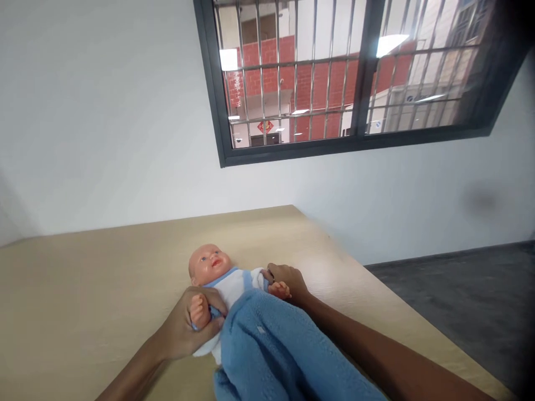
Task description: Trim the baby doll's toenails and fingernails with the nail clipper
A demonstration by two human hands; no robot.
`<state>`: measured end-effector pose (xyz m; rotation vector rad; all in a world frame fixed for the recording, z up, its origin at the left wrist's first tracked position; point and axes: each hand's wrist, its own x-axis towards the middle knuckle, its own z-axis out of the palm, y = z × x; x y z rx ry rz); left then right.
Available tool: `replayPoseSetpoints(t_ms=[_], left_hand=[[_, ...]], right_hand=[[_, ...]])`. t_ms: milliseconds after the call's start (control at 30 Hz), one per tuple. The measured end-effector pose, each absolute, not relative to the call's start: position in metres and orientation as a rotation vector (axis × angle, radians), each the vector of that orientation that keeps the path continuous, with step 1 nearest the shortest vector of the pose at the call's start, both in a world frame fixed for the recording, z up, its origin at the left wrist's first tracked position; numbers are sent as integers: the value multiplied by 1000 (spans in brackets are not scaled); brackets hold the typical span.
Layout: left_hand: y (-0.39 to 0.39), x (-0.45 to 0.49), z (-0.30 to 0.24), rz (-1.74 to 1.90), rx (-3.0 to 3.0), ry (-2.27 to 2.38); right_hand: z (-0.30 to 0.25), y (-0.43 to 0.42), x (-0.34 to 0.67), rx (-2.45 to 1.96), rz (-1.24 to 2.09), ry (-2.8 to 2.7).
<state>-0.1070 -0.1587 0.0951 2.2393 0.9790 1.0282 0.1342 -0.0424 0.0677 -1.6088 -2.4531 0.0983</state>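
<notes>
a baby doll [232, 287] lies on its back on a pale wood worktop [96, 289], head pointing away from the person, in a white top with blue trim. a blue fleece [267, 345] covers it from the chest down, its folds running off the bottom of the view. a strip of the white top shows past the fleece's edge, just under the left hand.

the left hand [188, 326] is closed narrow around one of the doll's arms, fingers wrapped over it, with the small plastic hand [199, 311] poking up against the palm. the right hand [290, 281] sits at the doll's other shoulder, curled narrow, fingers close to the top edge of the fleece. the doll's other plastic hand [279, 289] lies touching it, but whether it grips anything, i cannot tell.

past the worktop's far corner stands a white wall [125, 139] with a dark-framed window [334, 72] set in it, steel bars [261, 72] across the glass and a red brick building [267, 67] outside. a dark floor [451, 301] lies to the right.
</notes>
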Motion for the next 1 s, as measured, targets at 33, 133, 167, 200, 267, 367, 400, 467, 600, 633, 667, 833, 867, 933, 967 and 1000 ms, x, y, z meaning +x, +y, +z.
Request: replayPoseSetpoints(t_ms=[33,133,167,200,267,367,400,467,600,633,667,833,867,933,967,1000], left_hand=[[-161,-107,93,1031,2289,1005],[-171,-111,84,1072,2439,1122],[-174,-113,82,1075,2470,1137],[-177,-115,81,1061,2484,1138],[-180,-116,84,963,2487,1090],[-180,-113,95,701,2498,1045],[-179,-112,99,629,2494,1060],[-177,-110,102,561,2470,1100],[-174,-113,98,566,2468,1026],[-174,-113,97,552,2473,1032],[-174,-112,97,525,2469,1060],[-187,-89,123,389,2354,1182],[-191,-81,131,372,2342,1176],[-197,-65,143,417,2341,1200],[-199,-57,146,462,2321,1228],[-201,-50,147,486,2318,1236]], right_hand=[[72,-43,138,-1558,144,-2481],[88,-49,155,-1289,312,-2615],[94,-52,162,-1197,370,-2645],[99,-55,168,-1113,435,-2658],[109,-61,176,-957,583,-2660],[117,-67,180,-781,789,-2603],[118,-67,180,-741,844,-2574],[118,-67,178,-687,936,-2508],[115,-62,170,-660,1051,-2334],[116,-60,167,-663,1074,-2295],[117,-58,164,-664,1102,-2269],[142,-44,145,-628,1188,-2320],[148,-42,141,-614,1175,-2340],[159,-39,132,-592,1123,-2354],[163,-38,127,-585,1090,-2351],[165,-37,122,-581,1055,-2345]])
